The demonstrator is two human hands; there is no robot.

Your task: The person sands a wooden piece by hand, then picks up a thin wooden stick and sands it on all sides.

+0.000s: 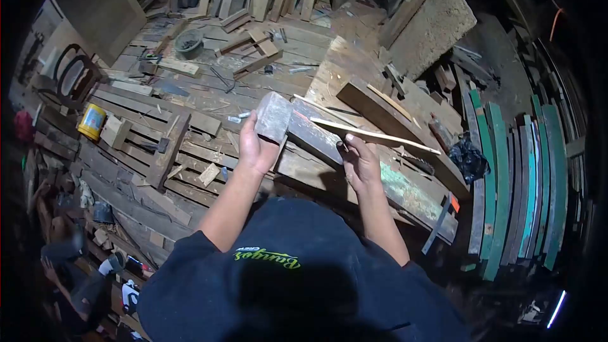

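My left hand (254, 151) is wrapped round the lower left side of a grey rectangular block (275, 117), its worn flat face turned up. To its right, my right hand (362, 166) has its fingers curled in a pinch. A small dark piece (342, 149) shows at these fingertips; I cannot tell what it is. Beneath both hands runs a long weathered plank (316, 134) with patches of pale green paint. A thin light wood strip (380, 135) lies just beyond my right fingertips.
A thick brown beam (399, 128) lies beyond the plank. A try square (439, 223) leans at the plank's near right end. Green-painted boards (497, 183) stand at right. A yellow bucket (92, 120), a dark basin (188, 44) and wood offcuts (209, 175) are leftward. Another person (79, 285) is at lower left.
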